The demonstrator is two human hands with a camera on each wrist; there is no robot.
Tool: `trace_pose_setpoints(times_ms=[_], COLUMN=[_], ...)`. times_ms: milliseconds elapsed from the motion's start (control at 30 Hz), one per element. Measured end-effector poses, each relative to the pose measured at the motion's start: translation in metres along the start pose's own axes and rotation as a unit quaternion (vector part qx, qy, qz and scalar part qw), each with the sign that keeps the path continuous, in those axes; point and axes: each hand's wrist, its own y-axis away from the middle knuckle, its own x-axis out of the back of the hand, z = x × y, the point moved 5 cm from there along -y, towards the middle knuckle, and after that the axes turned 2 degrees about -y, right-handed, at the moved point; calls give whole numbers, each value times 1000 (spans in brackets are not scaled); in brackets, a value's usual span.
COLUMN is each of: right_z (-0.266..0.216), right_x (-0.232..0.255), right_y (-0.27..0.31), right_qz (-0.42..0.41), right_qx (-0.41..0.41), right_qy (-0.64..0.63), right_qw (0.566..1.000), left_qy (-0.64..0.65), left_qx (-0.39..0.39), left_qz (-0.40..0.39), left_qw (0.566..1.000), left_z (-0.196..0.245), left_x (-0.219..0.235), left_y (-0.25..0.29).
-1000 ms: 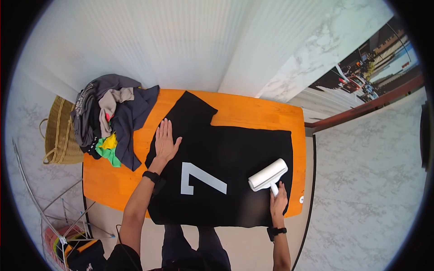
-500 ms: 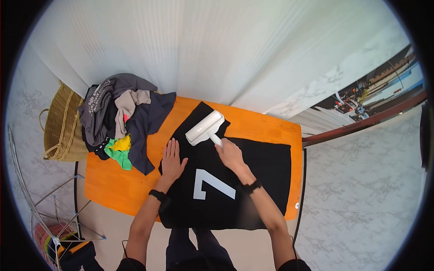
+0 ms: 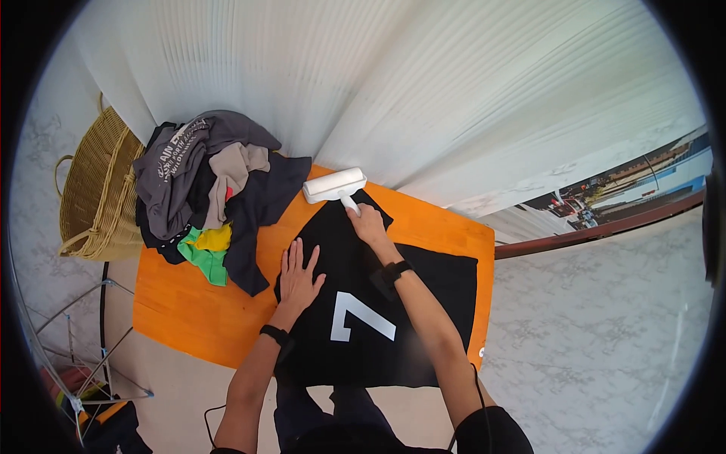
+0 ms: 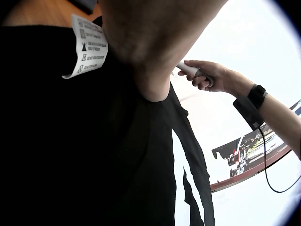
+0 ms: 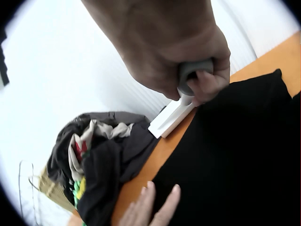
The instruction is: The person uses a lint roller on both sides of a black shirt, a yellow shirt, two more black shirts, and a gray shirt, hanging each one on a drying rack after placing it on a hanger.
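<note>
A black T-shirt [image 3: 408,291] with a white 7 lies spread on the orange wooden table [image 3: 189,303]. My left hand [image 3: 300,278] rests flat on its left part, fingers spread straight. In my right hand [image 3: 368,225] is the handle of a white lint roller [image 3: 334,184], whose head overlaps the sleeve's far end and the table's back edge in the head view. The right wrist view shows fingers curled round the grey handle end [image 5: 195,70]. A white care label [image 4: 88,47] sticks up from the black cloth in the left wrist view.
A heap of clothes [image 3: 204,189], grey, navy, green and yellow, lies on the table's left end. Beside it stands a wicker basket [image 3: 102,197]. A metal drying rack [image 3: 83,363] is at the lower left, and a white curtain [image 3: 363,91] hangs behind the table.
My right hand has carried the lint roller from the shirt's lower right up to the sleeve and its far end. The left hand stays on the shirt, its fingers now more spread.
</note>
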Motion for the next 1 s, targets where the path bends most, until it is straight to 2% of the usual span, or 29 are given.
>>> trace_pose_setpoints(times_ms=[167,367,533,600,700,767,900,1000], right_z=[48,122,161,175,166,150,122,117], right_x=[53,79,117,132,145,137,95,67], right_y=[53,83,109,124,147,150,125,98], right_qz=[-33,-66,-69,-38,-31,-18,-31,-40], right_qx=[19,12,-25,-36,-32,10,17,-18], right_qy=[9,5,-5,-39,-80,-80,-89,-29], right_qw=[999,998,997,998,996,997,995,999], left_qy=[-26,-92,-126,-146,-127,-118,-91,-88], left_qx=[2,11,23,31,45,26,5,15], left_qz=[-6,-18,-36,-44,-32,-14,3,4], left_qw=[1000,996,991,988,990,993,996,996], left_z=[0,6,6,9,15,21,26,18], left_x=[1,1,-6,-3,2,-1,-18,-25], left_y=[2,2,3,2,0,-13,-45,-60])
